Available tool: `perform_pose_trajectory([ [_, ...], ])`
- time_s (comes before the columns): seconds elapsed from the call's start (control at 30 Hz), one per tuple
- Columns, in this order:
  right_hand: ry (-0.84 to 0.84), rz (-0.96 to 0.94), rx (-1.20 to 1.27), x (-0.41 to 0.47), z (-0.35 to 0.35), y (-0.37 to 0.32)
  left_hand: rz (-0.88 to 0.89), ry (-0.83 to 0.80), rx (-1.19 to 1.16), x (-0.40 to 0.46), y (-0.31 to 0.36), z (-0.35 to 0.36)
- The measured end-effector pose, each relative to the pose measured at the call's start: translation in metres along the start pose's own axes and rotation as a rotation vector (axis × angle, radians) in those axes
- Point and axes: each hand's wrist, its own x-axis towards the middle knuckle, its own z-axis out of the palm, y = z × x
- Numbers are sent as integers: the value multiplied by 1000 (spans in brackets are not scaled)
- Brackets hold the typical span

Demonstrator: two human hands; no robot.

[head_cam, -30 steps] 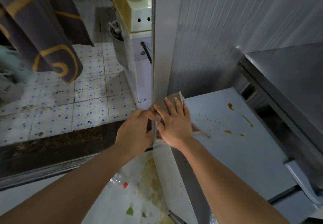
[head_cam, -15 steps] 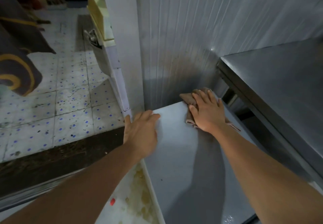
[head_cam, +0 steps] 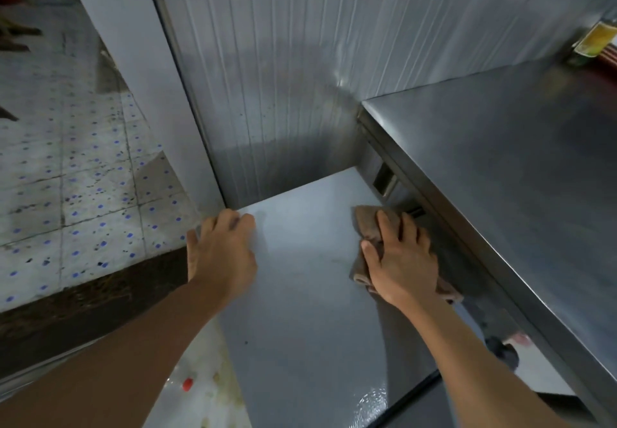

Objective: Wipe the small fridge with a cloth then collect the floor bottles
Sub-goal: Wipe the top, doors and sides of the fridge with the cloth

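Observation:
The small fridge's flat grey top [head_cam: 300,294] fills the middle of the head view. My right hand [head_cam: 400,260] presses a brown cloth [head_cam: 367,223] flat against the top's right side, close to the steel counter. My left hand [head_cam: 220,254] rests palm down on the top's far left corner, fingers curled over the edge, holding nothing. On the floor at the lower left lies a clear bottle with a red cap [head_cam: 187,383], mostly hidden by my left forearm.
A steel counter [head_cam: 500,177] stands higher on the right, with a labelled bottle [head_cam: 594,41] at its far end. A ribbed metal wall [head_cam: 283,76] closes the back. Dotted floor tiles [head_cam: 83,177] lie to the left; the floor beside the fridge is stained.
My right hand has slid the cloth from the fridge top's back left corner to the right and toward me. My left hand moved from the wall edge onto the top's left corner.

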Motion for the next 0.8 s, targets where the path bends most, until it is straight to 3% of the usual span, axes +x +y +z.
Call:
perform_pose_trajectory([
  [0.17, -23, -123, 62, 73, -6, -27, 80, 95, 46, 3, -8, 13],
  [0.37, -21, -145, 127, 120, -7, -44, 76, 113, 97, 3, -3, 14],
  [0.63, 26, -150, 5, 23, 1, -13, 23, 72, 2, 0, -8, 11],
  [0.8, 3, -121, -33, 1, 3, -2, 151, 60, -6, -23, -32, 5],
])
